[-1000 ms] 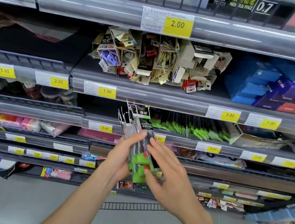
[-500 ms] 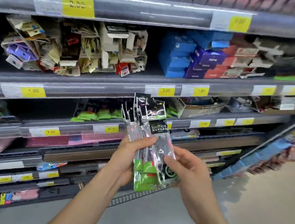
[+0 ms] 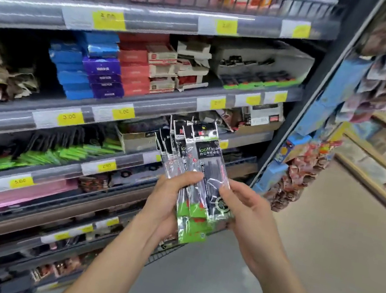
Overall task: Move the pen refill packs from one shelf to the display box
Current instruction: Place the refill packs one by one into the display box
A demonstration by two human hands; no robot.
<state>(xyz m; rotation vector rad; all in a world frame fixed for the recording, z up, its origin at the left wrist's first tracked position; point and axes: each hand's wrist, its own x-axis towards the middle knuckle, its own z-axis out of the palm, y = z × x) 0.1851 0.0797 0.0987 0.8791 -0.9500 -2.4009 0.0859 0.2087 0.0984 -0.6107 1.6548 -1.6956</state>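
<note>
Carrying a fanned bundle of clear plastic pen refill packs with black headers and green bases (image 3: 195, 185), the left hand (image 3: 163, 208) wraps its lower half, thumb across the front, while the right hand (image 3: 248, 222) pinches its edge. Next, I judge, comes reaching the display box, perhaps the open cardboard one (image 3: 136, 140) beyond the fingertips. Since a second ago, the view has swung right along the shelves.

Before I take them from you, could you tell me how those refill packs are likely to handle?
Probably slippery: the refill packs have glossy clear sleeves and are already fanned out between both hands. Likely light, since thin fingertip grips carry the whole bunch. The slim sleeves may flex, though the refills inside should stiffen them.
</note>
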